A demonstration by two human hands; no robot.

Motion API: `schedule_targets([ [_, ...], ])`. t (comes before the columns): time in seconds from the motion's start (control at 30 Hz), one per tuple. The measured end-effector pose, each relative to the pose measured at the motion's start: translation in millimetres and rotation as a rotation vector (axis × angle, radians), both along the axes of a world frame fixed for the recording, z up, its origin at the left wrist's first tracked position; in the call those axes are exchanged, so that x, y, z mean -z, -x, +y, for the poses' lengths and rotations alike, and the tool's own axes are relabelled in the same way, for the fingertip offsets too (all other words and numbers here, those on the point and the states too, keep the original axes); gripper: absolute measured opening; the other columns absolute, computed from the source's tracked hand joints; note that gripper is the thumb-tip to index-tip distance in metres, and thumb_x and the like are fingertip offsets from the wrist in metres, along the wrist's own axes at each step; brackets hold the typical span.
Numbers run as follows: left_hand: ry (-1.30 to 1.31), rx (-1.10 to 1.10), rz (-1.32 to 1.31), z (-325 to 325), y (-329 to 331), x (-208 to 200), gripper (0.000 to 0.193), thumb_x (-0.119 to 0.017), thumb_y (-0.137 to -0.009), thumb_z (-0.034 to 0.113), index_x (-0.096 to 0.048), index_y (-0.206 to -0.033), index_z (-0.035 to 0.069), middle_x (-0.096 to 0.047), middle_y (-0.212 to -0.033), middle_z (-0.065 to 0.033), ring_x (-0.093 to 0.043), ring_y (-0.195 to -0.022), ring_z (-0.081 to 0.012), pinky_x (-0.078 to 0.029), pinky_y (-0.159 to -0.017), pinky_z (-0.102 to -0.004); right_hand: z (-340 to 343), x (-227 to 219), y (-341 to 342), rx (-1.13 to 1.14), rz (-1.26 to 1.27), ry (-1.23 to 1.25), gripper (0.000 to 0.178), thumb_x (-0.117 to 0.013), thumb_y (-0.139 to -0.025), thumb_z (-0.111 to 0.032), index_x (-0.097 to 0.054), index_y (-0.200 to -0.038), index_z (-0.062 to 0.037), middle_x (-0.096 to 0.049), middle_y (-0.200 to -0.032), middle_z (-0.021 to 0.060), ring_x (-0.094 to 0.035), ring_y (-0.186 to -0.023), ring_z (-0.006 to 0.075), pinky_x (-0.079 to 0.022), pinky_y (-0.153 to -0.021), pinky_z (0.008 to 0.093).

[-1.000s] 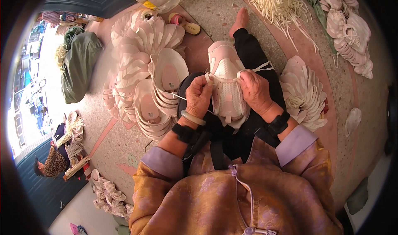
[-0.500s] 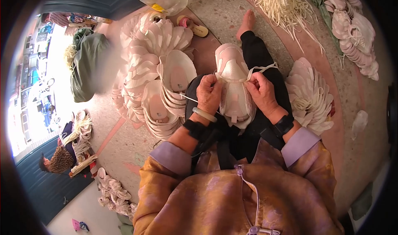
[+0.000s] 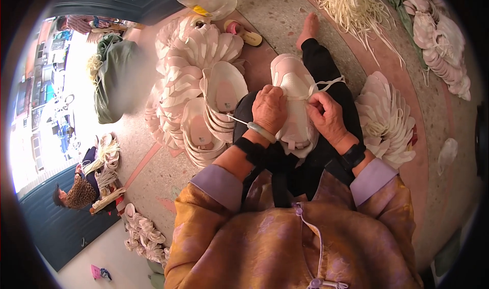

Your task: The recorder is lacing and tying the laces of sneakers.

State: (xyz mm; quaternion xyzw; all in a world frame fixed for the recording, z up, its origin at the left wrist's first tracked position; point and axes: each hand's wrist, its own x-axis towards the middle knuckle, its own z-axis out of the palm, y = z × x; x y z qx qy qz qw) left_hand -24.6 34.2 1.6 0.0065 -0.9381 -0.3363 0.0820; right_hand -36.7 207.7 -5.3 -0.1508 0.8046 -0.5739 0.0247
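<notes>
A pale pink and white shoe upper [image 3: 293, 75] lies across my lap, toe pointing away. My left hand [image 3: 270, 107], a pale bangle at its wrist, is closed over the upper's left edge; its fingertips are hidden. On the other edge my right hand [image 3: 327, 116] pinches a white shoelace [image 3: 300, 98] that crosses the upper. A loop of lace stands out to the right above that hand. Beside my left wrist sticks out a thin white stick-like piece [image 3: 236, 119], whose kind I cannot make out.
Nested shoe uppers [image 3: 226, 87] stand left of my knee, with a large fanned pile [image 3: 175, 67] behind. More uppers [image 3: 384, 118] lie at right. Loose laces [image 3: 354, 14] heap at the far side near a sandal [image 3: 249, 36]. Another person [image 3: 76, 194] sits at far left.
My left hand has come over the upper, turning its back upward and covering more of the left edge. The right hand keeps its pinch near the right edge. The view has shifted slightly.
</notes>
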Motion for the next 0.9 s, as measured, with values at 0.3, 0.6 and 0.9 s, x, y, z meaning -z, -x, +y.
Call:
schedule_targets([
  [0.3,-0.034,0.138,-0.02,-4.2,-22.7,-21.7,0.044,-0.069,-0.071,0.016,-0.05,-0.108,0.001,-0.057,-0.102,-0.016,-0.058,-0.09,-0.0325,-0.047,-0.076,-0.0368,5.2,-12.5,5.7,0.039,0.321,-0.2,0.018,-0.059,-0.068,-0.002,-0.059,-0.085,-0.0084,-0.054,-0.075,0.0037,-0.055,-0.061,0.0216,-0.044,-0.058,0.0326],
  [0.6,0.16,0.104,-0.252,-4.1,-24.3,-25.0,0.042,-0.058,-0.078,0.017,-0.048,-0.113,-0.004,-0.059,-0.096,-0.0208,-0.061,-0.082,-0.0322,-0.049,-0.069,-0.0384,-19.6,-26.3,1.7,-0.257,0.541,-0.477,0.008,-0.057,-0.075,-0.014,-0.061,-0.081,-0.0117,-0.047,-0.074,0.0018,-0.051,-0.075,0.0181,-0.035,-0.077,0.0365],
  [0.9,0.348,0.116,-0.305,4.5,-13.5,-17.5,0.031,-0.051,-0.076,0.009,-0.048,-0.104,-0.004,-0.059,-0.08,-0.0194,-0.06,-0.073,-0.0353,-0.049,-0.064,-0.0423,-28.7,-26.0,0.9,-0.237,0.639,-0.602,0.016,-0.056,-0.076,-0.017,-0.059,-0.09,-0.0112,-0.049,-0.075,0.0025,-0.052,-0.074,0.0188,-0.036,-0.081,0.0411],
])
